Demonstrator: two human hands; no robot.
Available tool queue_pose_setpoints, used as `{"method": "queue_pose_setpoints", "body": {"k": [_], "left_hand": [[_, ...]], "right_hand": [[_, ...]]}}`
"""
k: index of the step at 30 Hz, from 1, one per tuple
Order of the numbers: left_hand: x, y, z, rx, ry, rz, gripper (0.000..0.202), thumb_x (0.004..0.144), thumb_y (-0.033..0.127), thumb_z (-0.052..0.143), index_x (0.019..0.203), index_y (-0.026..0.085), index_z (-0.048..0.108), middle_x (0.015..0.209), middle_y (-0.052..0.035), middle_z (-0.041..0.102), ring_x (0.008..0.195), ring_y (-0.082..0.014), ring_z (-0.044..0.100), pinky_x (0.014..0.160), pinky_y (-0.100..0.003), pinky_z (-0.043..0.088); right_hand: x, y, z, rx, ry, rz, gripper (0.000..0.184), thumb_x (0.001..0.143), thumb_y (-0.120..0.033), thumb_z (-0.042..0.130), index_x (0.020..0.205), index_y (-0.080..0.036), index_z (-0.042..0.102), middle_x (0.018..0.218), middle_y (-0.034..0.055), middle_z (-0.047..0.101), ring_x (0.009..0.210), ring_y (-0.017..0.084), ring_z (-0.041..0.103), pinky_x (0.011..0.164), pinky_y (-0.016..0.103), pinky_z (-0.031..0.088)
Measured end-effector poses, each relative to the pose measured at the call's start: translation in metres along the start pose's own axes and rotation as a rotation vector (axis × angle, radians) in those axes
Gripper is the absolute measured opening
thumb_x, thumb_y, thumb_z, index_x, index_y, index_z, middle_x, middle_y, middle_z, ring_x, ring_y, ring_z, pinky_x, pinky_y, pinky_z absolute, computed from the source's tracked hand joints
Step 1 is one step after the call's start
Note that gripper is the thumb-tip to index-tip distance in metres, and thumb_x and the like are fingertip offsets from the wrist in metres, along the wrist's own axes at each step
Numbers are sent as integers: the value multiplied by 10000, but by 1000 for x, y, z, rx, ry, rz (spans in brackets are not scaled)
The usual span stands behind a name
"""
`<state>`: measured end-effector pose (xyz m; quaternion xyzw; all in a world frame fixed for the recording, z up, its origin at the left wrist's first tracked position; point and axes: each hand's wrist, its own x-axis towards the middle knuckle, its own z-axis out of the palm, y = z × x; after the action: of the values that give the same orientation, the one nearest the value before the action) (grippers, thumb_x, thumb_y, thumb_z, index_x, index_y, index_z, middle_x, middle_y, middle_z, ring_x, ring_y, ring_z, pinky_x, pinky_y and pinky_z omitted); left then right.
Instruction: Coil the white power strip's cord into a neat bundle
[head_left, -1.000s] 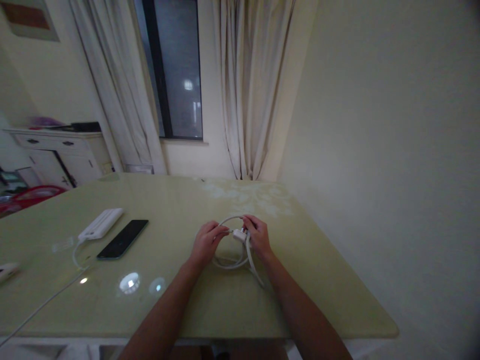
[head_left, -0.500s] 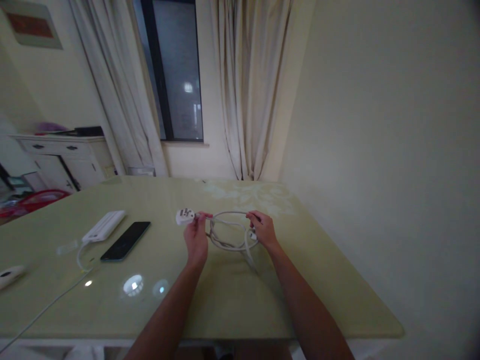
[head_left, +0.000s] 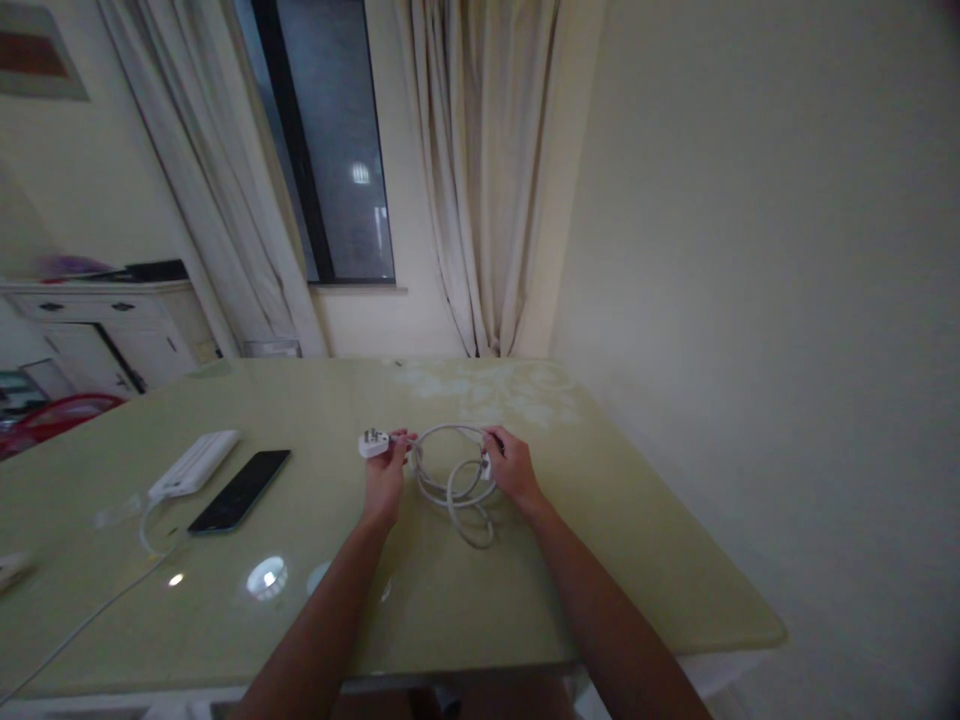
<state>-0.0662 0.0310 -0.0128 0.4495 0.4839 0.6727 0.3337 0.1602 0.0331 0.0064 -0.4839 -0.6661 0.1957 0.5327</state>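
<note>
A white power cable (head_left: 448,494) hangs in loose coils between my two hands above the table. My left hand (head_left: 385,480) is closed on it just behind its white plug (head_left: 373,442), whose pins face up. On the other side of the coils, my right hand (head_left: 512,466) pinches the cable, with a small white end piece (head_left: 486,468) beside its fingers. One loop droops below the rest, and I cannot tell whether it touches the tabletop.
The pale green glossy table (head_left: 450,620) runs to a wall (head_left: 712,350) on the right. Left of my hands lie a dark phone (head_left: 240,490) and a white power strip (head_left: 195,464) whose cord trails to the front edge. A white object (head_left: 12,568) is at far left.
The coils have opened wider and a loop now droops toward me. My right hand has shifted slightly left. The plug has turned a little, and the whole view has swung a bit right.
</note>
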Motion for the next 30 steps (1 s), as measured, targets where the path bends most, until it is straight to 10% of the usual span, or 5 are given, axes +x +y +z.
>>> {"method": "queue_pose_setpoints", "body": {"k": [10, 19, 25, 30], "left_hand": [[-13, -11, 5, 629, -371, 471, 356, 934, 310, 558, 1259, 270, 698, 1272, -85, 707, 1202, -306, 567, 1065, -502, 392], [-14, -9, 2, 762, -443, 460, 372, 941, 319, 541, 1272, 224, 682, 1262, -124, 680, 1155, -301, 568, 1035, -487, 422], [-18, 14, -17, 899, -780, 218, 583, 838, 591, 670, 1358, 329, 639, 1503, -67, 544, 1390, -338, 430, 1140, -514, 341], [-19, 20, -12, 979, -803, 205, 352, 833, 374, 698, 1178, 322, 743, 1392, -36, 651, 1392, -313, 451, 1162, -498, 301]], "right_hand": [[1, 11, 9, -22, 132, 33, 331, 982, -424, 488, 1021, -191, 719, 1016, 100, 702, 933, 220, 637, 861, 345, 488], [2, 14, 2, -59, 184, 13, 345, 996, -442, 471, 1022, -183, 699, 1038, 110, 680, 969, 226, 620, 916, 359, 472], [0, 3, -8, -251, 258, -129, 299, 1006, -407, 492, 1057, -172, 669, 1054, 105, 642, 1009, 235, 586, 960, 398, 470], [-6, -10, -3, -290, 234, -161, 284, 1016, -403, 494, 1061, -180, 664, 1054, 98, 619, 1032, 234, 587, 952, 382, 481]]}}
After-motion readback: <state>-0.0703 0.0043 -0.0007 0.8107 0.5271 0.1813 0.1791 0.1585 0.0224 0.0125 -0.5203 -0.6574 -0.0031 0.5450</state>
